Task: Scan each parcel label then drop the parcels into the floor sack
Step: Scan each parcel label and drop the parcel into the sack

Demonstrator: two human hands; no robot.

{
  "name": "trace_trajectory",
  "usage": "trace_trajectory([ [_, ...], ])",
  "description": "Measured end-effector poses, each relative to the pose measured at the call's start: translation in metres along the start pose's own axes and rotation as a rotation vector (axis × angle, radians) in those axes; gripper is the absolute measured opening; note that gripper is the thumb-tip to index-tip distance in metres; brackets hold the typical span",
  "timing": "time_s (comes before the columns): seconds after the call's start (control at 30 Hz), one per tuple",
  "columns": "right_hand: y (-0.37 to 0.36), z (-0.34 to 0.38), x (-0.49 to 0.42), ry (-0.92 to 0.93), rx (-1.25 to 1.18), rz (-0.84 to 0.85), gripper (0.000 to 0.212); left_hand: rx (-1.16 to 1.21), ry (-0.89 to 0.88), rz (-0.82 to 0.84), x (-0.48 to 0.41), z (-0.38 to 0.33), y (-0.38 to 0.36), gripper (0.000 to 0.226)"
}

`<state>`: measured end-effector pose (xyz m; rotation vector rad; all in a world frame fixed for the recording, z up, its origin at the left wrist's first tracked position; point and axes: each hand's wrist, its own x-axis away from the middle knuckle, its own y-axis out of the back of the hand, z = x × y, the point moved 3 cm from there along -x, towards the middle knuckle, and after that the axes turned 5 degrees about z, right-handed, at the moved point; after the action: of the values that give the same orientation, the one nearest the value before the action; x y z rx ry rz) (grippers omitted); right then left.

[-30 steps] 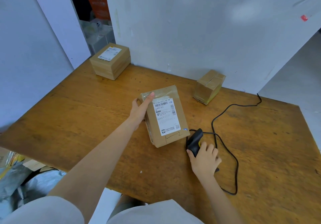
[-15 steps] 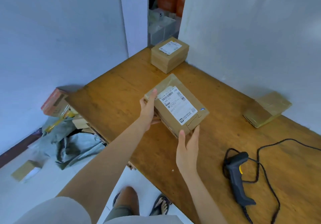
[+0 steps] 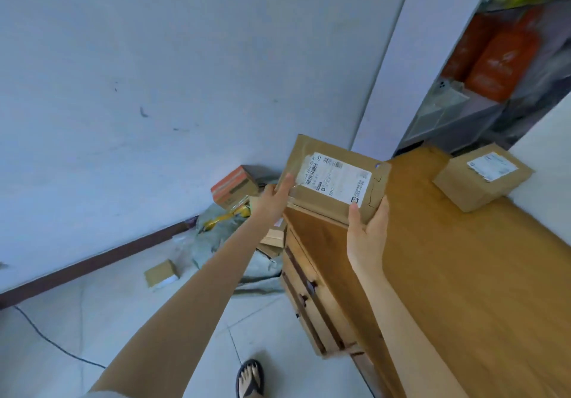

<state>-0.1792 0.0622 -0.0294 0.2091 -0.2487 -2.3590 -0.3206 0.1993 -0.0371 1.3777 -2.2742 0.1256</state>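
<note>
A black cable (image 3: 46, 339) trails across the floor at left. One small box (image 3: 160, 275) lies just beside the grey sack (image 3: 216, 243), and one orange-striped box (image 3: 233, 186) sits by the wall beyond. The left hand (image 3: 273, 197) and right hand (image 3: 367, 231) each grip an end of one labelled parcel (image 3: 335, 181), thumbs on its face, above the table (image 3: 463, 274) edge. A second parcel (image 3: 482, 178) rests on the far corner.

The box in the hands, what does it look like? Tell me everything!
The parcel is a flat brown cardboard box with a white barcode label facing up. It is tilted in the air over the edge of the table. The left hand holds one end, the right hand the near corner.
</note>
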Motion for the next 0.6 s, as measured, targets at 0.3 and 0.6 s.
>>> trace_trajectory([
  [0.3,-0.144,0.024,-0.083,0.04,0.067,0.217,0.051,-0.063,0.041,-0.082,-0.091,-0.004,0.125,0.065],
  [0.6,-0.229,-0.007,-0.21,-0.09,0.211,0.371,0.059,-0.108,0.189,-0.109,-0.214,-0.024,0.163,0.053],
])
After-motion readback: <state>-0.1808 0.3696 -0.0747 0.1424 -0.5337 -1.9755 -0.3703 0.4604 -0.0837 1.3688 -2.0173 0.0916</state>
